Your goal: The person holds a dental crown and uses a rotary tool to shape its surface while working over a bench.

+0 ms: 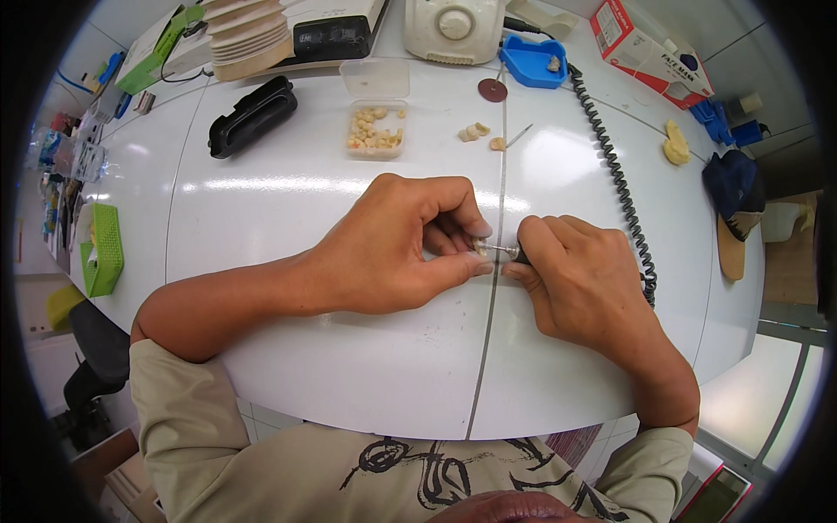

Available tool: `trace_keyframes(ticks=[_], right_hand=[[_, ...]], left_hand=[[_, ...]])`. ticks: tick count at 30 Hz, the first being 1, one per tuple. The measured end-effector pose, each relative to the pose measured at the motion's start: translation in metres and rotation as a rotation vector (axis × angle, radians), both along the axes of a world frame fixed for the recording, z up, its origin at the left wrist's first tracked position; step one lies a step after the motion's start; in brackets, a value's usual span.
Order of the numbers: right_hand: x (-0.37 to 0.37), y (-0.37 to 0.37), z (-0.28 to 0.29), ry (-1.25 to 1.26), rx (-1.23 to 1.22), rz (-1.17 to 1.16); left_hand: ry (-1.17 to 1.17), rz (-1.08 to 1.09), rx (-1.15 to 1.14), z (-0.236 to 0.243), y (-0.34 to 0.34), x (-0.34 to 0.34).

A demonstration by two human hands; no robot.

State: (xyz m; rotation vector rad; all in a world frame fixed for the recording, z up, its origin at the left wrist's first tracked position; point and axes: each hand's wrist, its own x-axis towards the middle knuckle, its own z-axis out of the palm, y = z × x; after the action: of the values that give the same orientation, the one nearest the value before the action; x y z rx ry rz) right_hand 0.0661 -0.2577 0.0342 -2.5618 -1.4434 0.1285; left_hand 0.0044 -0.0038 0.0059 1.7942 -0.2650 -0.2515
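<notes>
Near the middle of the table, my left hand [397,240] pinches a small pale tooth-like piece [480,247] between thumb and index finger; the fingertips partly cover it. Facing it, my right hand [584,275] is closed around a rotary handpiece [520,254], most of its body hidden in the fist. Its thin metal shank points left and its tip meets the piece, or nearly so. Beyond my hands stands a clear plastic box [377,154] with several tooth-like pieces inside, its lid [375,80] tipped back. More pale pieces [473,132] lie loose beside a thin pointed tool [520,136].
A black coiled cord [610,166] runs down the table's right side, close by my right hand. At the back are a cream control box with a dial [453,30], a blue tray [527,74] and a dark red disc [493,90]. A black case [253,118] and green basket [106,253] sit left.
</notes>
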Motion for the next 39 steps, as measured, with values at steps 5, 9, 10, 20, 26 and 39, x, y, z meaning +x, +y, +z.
trace_keyframes(ticks=[5, 9, 10, 20, 26, 39], right_hand=[[-0.001, 0.000, -0.001, -0.002, 0.001, 0.001], [-0.002, -0.002, -0.002, -0.004, 0.021, 0.007], [-0.003, -0.003, -0.002, -0.004, 0.041, 0.012], [-0.009, -0.005, 0.013, -0.601, 0.356, -0.065], [0.005, -0.008, -0.001, -0.615, 0.290, -0.129], [0.019, -0.027, -0.002, -0.460, 0.427, -0.049]], left_hand=[[0.003, -0.002, 0.001, 0.000, 0.000, -0.001], [0.001, -0.003, -0.006, -0.001, 0.001, -0.002], [-0.003, -0.004, -0.012, -0.002, 0.001, -0.003], [-0.039, -0.020, 0.026, -0.002, 0.001, -0.004], [-0.036, -0.012, -0.020, -0.008, 0.002, -0.005], [-0.070, -0.020, 0.010, -0.010, 0.000, -0.004]])
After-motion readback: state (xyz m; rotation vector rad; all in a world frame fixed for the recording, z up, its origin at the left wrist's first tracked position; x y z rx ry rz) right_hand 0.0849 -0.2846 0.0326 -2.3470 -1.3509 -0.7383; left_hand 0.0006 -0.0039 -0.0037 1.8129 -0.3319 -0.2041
